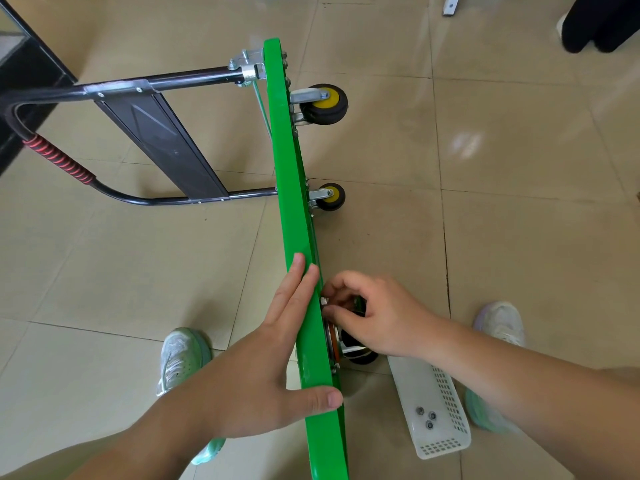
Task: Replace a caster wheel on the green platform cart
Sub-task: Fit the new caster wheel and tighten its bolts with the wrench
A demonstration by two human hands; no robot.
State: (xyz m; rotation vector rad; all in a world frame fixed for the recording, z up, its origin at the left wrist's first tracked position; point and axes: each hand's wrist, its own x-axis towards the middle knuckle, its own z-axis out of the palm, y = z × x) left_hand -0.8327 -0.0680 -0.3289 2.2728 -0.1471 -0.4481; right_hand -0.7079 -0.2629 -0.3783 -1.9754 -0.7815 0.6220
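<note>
Upended green platform cart (294, 202); left grip (273, 355) flat, uncurled, against it; right grip (367, 313) pinches fastener (324, 301) by caster wheel (362, 359).

Cart deck (294, 202), standing on edge: a wall splitting the floor (519, 168) in two.
Left side: handle frame (156, 140) juts out leftward across the far half; left hand (277, 358) lies flat on the near face.
Right side: two wheels (323, 103) (330, 196) stick out, with open tile beyond them.
Near end, right: caster (353, 348), right hand (374, 317) pinching a nut (324, 301), basket (433, 403) just beside. Tight.
</note>
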